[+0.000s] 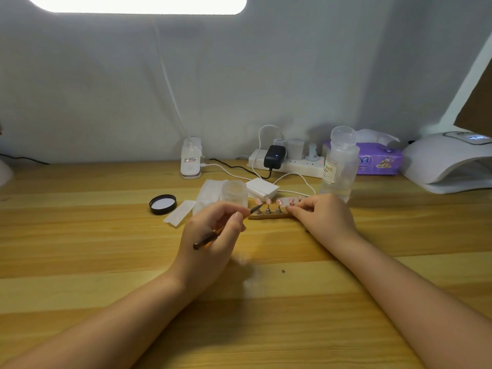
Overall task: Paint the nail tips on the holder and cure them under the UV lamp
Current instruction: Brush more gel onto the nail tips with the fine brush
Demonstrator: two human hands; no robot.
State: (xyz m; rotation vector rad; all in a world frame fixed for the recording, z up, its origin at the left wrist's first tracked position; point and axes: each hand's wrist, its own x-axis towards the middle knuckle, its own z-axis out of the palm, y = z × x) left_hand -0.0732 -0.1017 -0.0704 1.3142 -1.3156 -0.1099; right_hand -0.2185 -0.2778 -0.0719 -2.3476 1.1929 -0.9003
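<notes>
On the wooden table (106, 262), centre: wooden holder (269, 216) with pink nail tips (268, 201) on small metal stands. Left hand (213, 235) pinches a brush (223, 229) between thumb and fingers, bristle end just beside the leftmost stand. Right hand (323, 213) grips the holder's right end, fingers curled around it. UV lamp (450, 162) at far right, well apart. Small clear jar (234, 192) just behind the holder; black lid (163, 204) to its left.

Wooden desk (106, 262): holder (269, 215), lid (163, 204), bottle (339, 166), UV lamp (447, 166).
</notes>
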